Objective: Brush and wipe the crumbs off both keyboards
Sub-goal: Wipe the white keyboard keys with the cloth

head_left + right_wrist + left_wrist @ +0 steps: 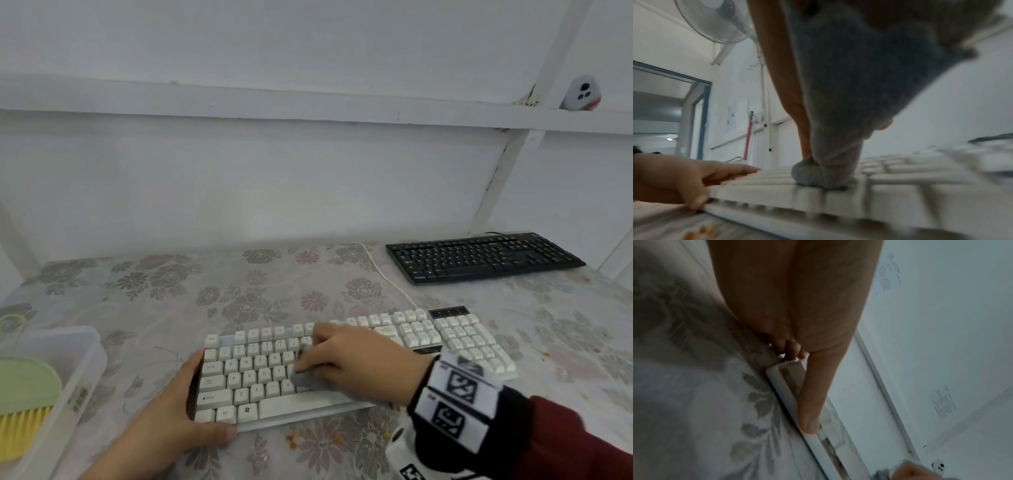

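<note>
A white keyboard (260,377) lies at the near middle of the table. My left hand (191,404) grips its left end, with the thumb (812,402) along the front edge (783,386) and the fingers on the side. My right hand (342,359) holds a grey cloth (305,377) bunched under its fingers and presses it onto the middle keys. In the right wrist view the cloth (838,97) meets the keys (900,186). A black keyboard (479,257) lies at the far right. Orange crumbs (294,442) lie on the tablecloth in front of the white keyboard.
A clear plastic box (78,377) at the near left holds a green brush with yellow bristles (24,394). A white cable (383,277) runs from the white keyboard toward the back. A flowered cloth (171,291) covers the table, and white shelf posts stand behind.
</note>
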Motion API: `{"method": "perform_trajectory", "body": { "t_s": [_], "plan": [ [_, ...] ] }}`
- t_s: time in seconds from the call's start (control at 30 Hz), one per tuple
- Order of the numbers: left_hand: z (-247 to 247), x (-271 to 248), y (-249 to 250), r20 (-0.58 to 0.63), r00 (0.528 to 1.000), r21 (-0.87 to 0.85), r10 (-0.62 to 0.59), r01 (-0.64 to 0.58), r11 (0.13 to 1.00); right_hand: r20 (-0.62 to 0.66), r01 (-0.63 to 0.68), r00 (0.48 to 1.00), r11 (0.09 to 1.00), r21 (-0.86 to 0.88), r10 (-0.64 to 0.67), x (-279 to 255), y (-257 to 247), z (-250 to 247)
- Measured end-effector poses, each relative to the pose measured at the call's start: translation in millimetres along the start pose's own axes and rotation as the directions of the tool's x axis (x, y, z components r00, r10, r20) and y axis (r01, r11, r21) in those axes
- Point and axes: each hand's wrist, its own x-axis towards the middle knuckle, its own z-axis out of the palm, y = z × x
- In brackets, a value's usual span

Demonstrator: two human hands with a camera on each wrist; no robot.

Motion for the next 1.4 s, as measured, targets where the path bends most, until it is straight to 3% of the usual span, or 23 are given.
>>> {"method": "perform_trajectory", "body": {
  "t_s": [0.1, 0.3, 0.47, 0.57, 0.67, 0.8, 1.0, 1.17, 1.23, 1.3, 1.4],
  "plan": [
    [0, 1, 0, 0.002, 1.000, 0.001, 0.007, -0.007, 1.000, -0.003, -0.002, 1.000, 0.998, -0.057, 0.002, -1, 3, 8],
    [3, -2, 9, 0.003, 1.000, -0.023, 0.022, -0.022, 0.999, 0.051, -0.197, 0.979, 0.979, -0.042, 0.199, -48, 46, -10],
    [1, -2, 7, -0.011, 1.000, -0.004, -0.006, 0.006, 1.000, 0.069, -0.329, 0.938, 0.934, -0.138, 0.340, -69, 68, -22],
    [2, -1, 5, -0.030, 0.999, 0.039, -0.015, 0.017, 0.999, 0.040, -0.328, 0.938, 0.917, -0.227, 0.345, -68, 66, -30],
    [5, 2, 5, -0.059, 0.998, 0.074, -0.020, 0.024, 0.997, -0.037, -0.292, 0.957, 0.950, -0.109, 0.289, -60, 53, -26],
    [6, 4, 5, -0.072, 0.997, 0.064, -0.037, 0.041, 0.997, -0.005, -0.299, 0.954, 0.954, -0.028, 0.299, -66, 48, -14],
    [4, 3, 5, -0.075, 0.997, 0.071, -0.028, 0.033, 0.997, -0.054, -0.402, 0.912, 0.860, -0.314, 0.407, -97, 77, -17],
    [6, 2, 8, -0.087, 0.996, 0.078, -0.035, 0.041, 0.996, 0.059, -0.340, 0.881, 0.715, -0.611, 0.469, -83, 63, -15],
    [8, 2, 9, -0.090, 0.995, 0.074, -0.039, 0.046, 0.996, 0.067, -0.289, 0.897, 0.695, -0.658, 0.437, -76, 47, -26],
    [9, 2, 11, -0.092, 0.995, 0.078, -0.038, 0.045, 0.996, 0.153, -0.242, 0.894, 0.739, -0.629, 0.422, -72, 52, -30],
    [7, 2, 11, -0.078, 0.996, 0.071, -0.033, 0.039, 0.997, 0.155, -0.260, 0.883, 0.737, -0.624, 0.443, -76, 70, -35]
  ]
}}
